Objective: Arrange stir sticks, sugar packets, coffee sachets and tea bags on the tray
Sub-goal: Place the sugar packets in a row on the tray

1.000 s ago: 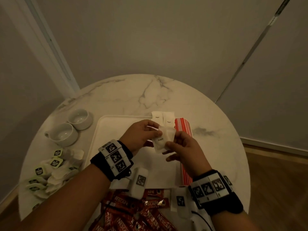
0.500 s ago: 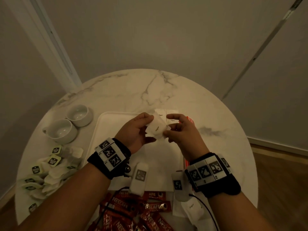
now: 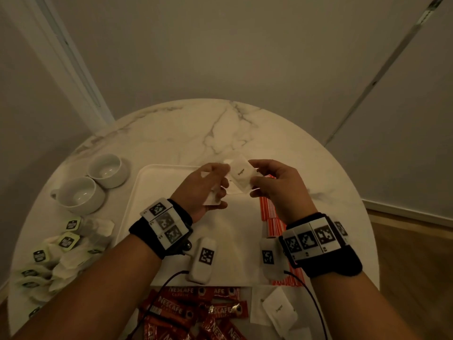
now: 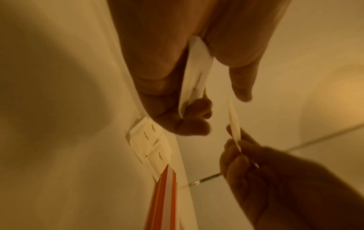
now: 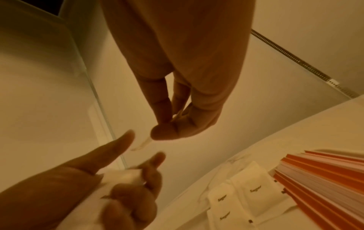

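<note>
While the left hand (image 3: 204, 186) is gripping spare sugar packets (image 3: 212, 200), the right hand (image 3: 274, 186) is pinching one sugar packet (image 3: 241, 176) above the tray's (image 3: 152, 192) far edge.

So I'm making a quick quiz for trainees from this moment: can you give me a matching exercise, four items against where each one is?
Items:
1. stir sticks
2. tea bags
3. coffee sachets
4. cups

Places:
A. table, near edge, in front of the tray
B. table, far left of the tray
C. on the tray, right side
D. table, near left, in a heap

Pairs: 1-C, 2-D, 3-A, 4-B
</note>
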`<state>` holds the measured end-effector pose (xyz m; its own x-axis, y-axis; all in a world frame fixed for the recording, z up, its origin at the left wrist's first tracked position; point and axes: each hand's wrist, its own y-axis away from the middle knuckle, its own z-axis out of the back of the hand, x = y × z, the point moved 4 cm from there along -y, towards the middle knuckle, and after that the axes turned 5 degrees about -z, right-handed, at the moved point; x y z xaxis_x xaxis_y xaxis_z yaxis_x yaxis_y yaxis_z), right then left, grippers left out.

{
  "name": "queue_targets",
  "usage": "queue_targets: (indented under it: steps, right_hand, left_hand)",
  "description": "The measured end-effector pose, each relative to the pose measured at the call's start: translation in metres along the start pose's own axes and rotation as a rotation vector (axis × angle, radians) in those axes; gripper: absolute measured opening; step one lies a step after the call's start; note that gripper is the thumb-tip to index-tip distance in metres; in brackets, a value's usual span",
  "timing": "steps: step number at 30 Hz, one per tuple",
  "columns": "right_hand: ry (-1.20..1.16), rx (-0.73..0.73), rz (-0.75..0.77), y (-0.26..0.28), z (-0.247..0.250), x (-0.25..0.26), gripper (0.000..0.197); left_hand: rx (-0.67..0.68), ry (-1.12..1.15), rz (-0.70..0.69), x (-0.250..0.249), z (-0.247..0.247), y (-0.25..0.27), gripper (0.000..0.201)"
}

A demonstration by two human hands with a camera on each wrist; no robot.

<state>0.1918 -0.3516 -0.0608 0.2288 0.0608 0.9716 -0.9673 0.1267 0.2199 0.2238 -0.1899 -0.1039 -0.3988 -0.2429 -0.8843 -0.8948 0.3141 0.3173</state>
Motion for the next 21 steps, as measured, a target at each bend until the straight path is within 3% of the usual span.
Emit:
queue_targets:
  steps: [2, 6, 11, 17, 21]
  right_hand:
    - [0.018, -0.004, -0.006, -0.001, -0.004, -0.002, 0.035]
    - [0.053, 0.019, -0.061, -0.003, -0.009, -0.01, 0.03]
    - [0.381, -0.064, 0.05, -0.008, 0.0, -0.016, 0.026]
    - [0.184, -0.082, -0.044, -0.007, 0.006, -0.024, 0.021]
    - [0.523, -0.036, -0.009, -0.015, 0.011, -0.02, 0.031]
  left_hand:
    - [-0.003, -0.092, -0.062, -0.002, -0.005, -0.001, 0.026]
    - [0.002, -0.225, -0.086, -0.007, -0.005, -0.005, 0.007]
    - [0.062, -0.456, -0.048, -0.007, -0.009, -0.012, 0.019]
    - [0.022, -0.478, 0.022, 0.01, -0.02, -0.014, 0.021]
    - [0.106, -0.728, 0.001, 0.01, -0.025, -0.018, 0.012]
